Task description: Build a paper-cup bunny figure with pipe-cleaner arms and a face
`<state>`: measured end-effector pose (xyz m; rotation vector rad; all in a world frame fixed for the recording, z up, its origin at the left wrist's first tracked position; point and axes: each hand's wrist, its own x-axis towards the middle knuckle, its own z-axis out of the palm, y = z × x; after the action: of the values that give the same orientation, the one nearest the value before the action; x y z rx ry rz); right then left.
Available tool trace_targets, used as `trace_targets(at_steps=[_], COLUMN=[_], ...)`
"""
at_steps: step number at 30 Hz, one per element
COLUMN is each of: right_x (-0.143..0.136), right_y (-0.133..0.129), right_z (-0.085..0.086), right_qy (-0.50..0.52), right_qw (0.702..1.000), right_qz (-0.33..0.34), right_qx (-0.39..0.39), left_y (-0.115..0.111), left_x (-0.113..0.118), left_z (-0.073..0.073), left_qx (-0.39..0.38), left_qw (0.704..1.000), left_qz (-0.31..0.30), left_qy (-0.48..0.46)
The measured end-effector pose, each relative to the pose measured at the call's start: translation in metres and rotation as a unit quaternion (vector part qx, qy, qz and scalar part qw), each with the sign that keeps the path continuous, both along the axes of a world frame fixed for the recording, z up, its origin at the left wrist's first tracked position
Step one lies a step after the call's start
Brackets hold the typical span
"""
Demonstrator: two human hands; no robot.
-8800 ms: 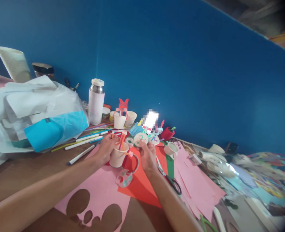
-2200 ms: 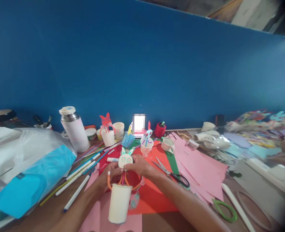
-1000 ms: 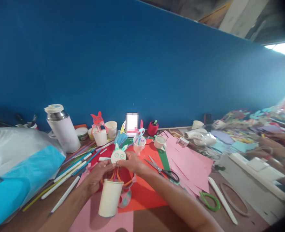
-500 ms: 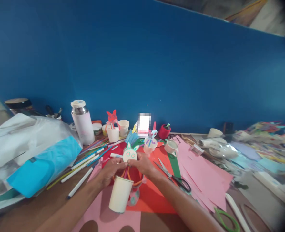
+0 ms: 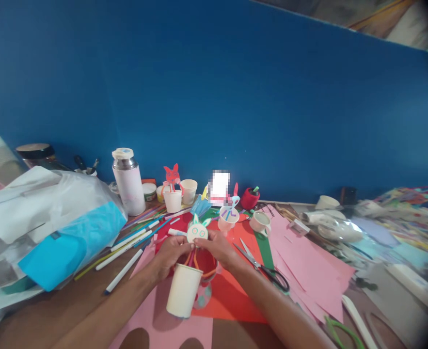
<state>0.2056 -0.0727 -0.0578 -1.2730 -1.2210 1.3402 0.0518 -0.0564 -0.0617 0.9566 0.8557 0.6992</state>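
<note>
A round white paper bunny face (image 5: 198,231) with green-edged ears and pink-and-green eyes is upright between my hands. My left hand (image 5: 171,254) is closed, pinching at its lower left edge. My right hand (image 5: 219,248) grips it from the right, the thumb across its lower front. Purple and orange pipe cleaners run from just under the face down to a white paper cup (image 5: 184,292), which hangs tilted below my fingers. Behind the cup, partly hidden, stands a dotted vessel (image 5: 202,296) with a red inside. The fingertips partly hide the join under the face.
Black-handled scissors (image 5: 272,276) lie right of my hand on red and pink paper (image 5: 308,257). Markers (image 5: 123,271) and pipe cleaners lie at left, beside a bulky plastic bag (image 5: 71,232). A flask (image 5: 128,186) and a cup with a red paper animal (image 5: 172,177) stand behind.
The whole view has shifted slightly, with objects appearing a little further right. Both hands keep their hold on the bunny face, and the cup still hangs below it.
</note>
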Motion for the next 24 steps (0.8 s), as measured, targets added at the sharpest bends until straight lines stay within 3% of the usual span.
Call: trace_targets(at_steps=[9, 17, 24], right_x=[-0.002, -0.004, -0.002], right_y=[0.003, 0.000, 0.002], right_z=[-0.006, -0.003, -0.001], right_qy=[-0.023, -0.040, -0.026], right_qw=[0.999, 0.998, 0.998], right_qz=[-0.020, -0.029, -0.028], right_qx=[0.033, 0.031, 0.040], left_y=[-0.001, 0.001, 0.002], left_x=[0.003, 0.000, -0.002], left_z=[-0.002, -0.010, -0.004], left_qx=[0.001, -0.010, 0.010], left_qw=[1.000, 1.000, 0.999], left_qz=[0.016, -0.012, 0.008], left_qy=[0.016, -0.005, -0.035])
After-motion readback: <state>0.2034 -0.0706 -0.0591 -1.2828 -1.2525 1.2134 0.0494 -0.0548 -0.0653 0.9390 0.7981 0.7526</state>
